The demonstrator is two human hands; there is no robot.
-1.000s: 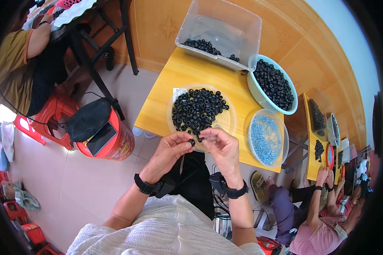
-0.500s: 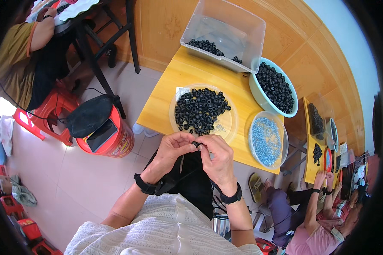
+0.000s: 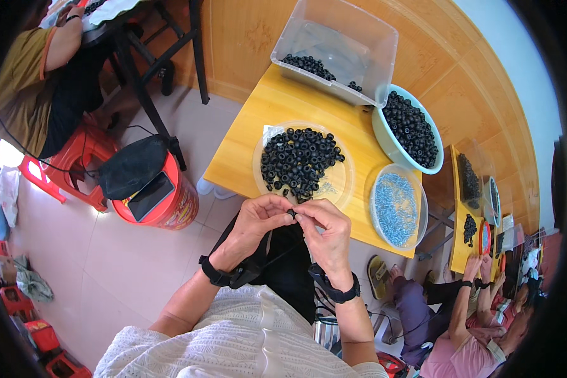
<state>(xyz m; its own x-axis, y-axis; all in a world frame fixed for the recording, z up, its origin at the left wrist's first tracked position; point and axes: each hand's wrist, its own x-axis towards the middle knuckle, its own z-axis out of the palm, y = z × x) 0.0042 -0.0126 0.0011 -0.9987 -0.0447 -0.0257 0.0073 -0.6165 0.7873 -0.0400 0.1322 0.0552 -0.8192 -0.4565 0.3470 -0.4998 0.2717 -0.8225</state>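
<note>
1. Wood-panelled wall [image 3: 233, 38] behind a yellow table [image 3: 246, 138]; clear bin [image 3: 372, 47] toward the far side, pale blue bowl [image 3: 390, 148] of dark beads beside it.
2. Near edge: clear plate [image 3: 341, 183] under a heap of beads [image 3: 299, 157]; clear dish [image 3: 423, 220] of tiny blue bits [image 3: 394, 208] off to its right.
3. Black bead [image 3: 292, 213] is up between both hands, just off the table's near edge. I judge it light, stiff and smooth: hard to crush, easy to let slip or roll. I'd hold it by its outer sides, hole left free.
4. Left hand [image 3: 258, 220]: thumb and finger pinched on the bead, other fingers curled.
5. Right hand [image 3: 329, 230]: thumb and fingertips drawn close at the bead's right side, seemingly touching. Whether they grip anything, I cannot tell.
</note>
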